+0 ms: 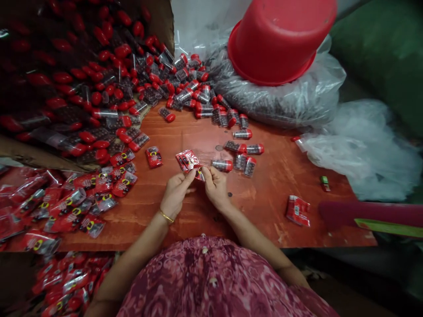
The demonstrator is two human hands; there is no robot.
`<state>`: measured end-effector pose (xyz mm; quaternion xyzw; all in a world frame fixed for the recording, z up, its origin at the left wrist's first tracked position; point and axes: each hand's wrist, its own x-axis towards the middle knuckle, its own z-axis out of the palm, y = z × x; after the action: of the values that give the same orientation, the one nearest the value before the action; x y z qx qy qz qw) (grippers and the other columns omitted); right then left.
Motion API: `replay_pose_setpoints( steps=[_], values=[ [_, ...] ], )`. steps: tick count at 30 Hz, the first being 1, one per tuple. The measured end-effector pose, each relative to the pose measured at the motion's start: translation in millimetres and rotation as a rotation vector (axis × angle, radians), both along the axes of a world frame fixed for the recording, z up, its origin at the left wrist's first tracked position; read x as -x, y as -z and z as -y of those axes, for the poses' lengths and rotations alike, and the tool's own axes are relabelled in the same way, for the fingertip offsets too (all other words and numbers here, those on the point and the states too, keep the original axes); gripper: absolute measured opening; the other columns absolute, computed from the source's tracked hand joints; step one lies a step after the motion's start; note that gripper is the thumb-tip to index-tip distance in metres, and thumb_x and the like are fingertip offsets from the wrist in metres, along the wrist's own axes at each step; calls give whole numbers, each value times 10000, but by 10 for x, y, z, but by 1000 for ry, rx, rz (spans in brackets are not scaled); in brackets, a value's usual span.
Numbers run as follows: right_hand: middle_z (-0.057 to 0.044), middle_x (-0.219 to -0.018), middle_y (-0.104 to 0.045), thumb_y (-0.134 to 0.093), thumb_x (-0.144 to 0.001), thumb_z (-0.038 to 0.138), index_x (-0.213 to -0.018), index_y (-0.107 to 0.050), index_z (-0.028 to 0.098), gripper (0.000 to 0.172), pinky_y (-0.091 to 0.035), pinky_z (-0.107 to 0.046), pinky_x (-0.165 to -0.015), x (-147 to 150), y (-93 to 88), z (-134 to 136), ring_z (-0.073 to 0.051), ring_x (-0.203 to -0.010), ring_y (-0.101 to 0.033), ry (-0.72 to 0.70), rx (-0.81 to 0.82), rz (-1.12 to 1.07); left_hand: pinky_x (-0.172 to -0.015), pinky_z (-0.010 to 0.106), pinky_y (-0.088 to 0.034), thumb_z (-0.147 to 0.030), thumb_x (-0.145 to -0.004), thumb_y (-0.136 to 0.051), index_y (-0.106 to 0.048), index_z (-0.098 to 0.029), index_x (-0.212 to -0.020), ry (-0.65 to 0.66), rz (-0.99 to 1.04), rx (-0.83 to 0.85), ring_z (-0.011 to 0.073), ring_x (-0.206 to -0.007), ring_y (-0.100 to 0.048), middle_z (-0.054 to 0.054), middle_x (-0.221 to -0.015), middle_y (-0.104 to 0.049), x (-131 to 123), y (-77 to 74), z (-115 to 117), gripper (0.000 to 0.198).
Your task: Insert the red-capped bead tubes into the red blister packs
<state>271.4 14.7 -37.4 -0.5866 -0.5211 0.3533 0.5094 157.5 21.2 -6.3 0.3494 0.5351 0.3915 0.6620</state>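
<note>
Between both hands, above the middle of the red table, is a small red printed packet (199,173). My left hand (176,190) pinches its left side with thumb and fingers. On the other side my right hand (215,186) is closed on its right edge. Just beyond my fingertips lies a flat stack of red printed packets (185,159). A clear tube with a red cap (222,165) rests beside my right hand, and several more capped tubes (243,147) lie a little farther right. One red packet (154,157) lies by itself to the left.
A large heap of red-capped tubes (122,75) spills from a carton at the left. Below it are piled filled red packets (76,202). An upturned red tub (280,39) sits on a plastic bag (274,103) at the back. Several flat packets (298,211) lie right.
</note>
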Motion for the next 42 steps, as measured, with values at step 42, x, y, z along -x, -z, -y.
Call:
replay_pose_setpoints(
  steps=[42],
  values=[
    [36, -591, -500, -544, -773, 286, -789, -598, 172, 127, -336, -202, -475, -568, -285, 529, -83, -497, -421, -157, 148, 70, -578, 202, -427, -462, -456, -797, -629, -134, -658, -174, 205, 152, 98, -592, -596, 5, -644, -670, -72, 54, -74, 420]
  ],
)
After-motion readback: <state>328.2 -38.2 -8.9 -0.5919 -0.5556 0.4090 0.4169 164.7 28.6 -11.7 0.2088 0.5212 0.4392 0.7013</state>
